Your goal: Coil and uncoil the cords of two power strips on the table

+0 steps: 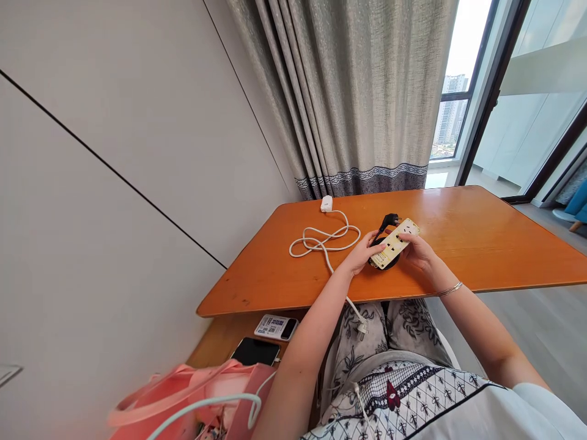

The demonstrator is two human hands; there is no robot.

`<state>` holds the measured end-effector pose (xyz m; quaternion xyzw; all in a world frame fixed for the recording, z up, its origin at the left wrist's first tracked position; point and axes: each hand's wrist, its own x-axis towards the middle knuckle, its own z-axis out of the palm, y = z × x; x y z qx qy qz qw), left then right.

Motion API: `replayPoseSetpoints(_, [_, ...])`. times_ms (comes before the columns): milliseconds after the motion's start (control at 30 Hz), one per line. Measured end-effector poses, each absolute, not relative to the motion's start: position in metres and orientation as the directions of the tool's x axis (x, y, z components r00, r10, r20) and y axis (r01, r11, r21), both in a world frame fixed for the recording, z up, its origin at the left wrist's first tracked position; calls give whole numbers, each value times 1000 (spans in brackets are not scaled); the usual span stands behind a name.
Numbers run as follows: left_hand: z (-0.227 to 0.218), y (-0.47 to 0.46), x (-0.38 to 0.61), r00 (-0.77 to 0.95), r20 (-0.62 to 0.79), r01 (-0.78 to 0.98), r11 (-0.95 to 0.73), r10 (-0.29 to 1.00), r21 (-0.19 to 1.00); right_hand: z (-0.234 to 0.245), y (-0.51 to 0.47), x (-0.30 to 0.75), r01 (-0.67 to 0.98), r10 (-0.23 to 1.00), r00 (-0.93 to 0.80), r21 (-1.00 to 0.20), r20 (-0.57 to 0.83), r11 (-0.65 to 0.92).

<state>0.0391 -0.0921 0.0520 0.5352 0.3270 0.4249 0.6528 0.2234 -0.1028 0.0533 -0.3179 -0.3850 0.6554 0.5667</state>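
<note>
- Your left hand (362, 252) pinches the power strip (393, 245).
- Your right hand (419, 252) pinches its far end.
- Left of the power strip, one white adapter (326, 204) lies.

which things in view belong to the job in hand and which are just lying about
Likely the job:
power strip, in left hand and right hand
black plug
coiled black cord

Apparently lying about:
white cable, in neither hand
white labelled device
phone
pink bag

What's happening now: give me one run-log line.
left hand: holds power strip | right hand: holds power strip | white cable: partly on table
</note>
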Motion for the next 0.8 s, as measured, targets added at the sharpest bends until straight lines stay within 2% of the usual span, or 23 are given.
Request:
replayPoseSetpoints(100, [45,-84,42,373,33,-216,52,927,975,48,-84,233,-499,997,-82,-866,16,-27])
replayPoseSetpoints(200, [38,-77,42,260,-10,-145,49,966,988,46,-55,250,-536,991,102,-844,-90,-22])
replayPoseSetpoints(267, [34,-74,40,187,-30,-79,46,982,996,48,-34,267,-563,948,254,-826,-190,-14])
replayPoseSetpoints(467, [17,-70,40,141,3,-48,4,990,999,52,17,320,-577,831,467,-816,-302,27])
replayPoseSetpoints(633, [5,-64,39,148,33,-22,-30,988,999,45,40,347,-574,753,533,-819,-385,-11])
replayPoseSetpoints(800, [-2,-61,36,169,63,61,-74,984,995,34,55,361,-546,736,553,-837,-392,-36])
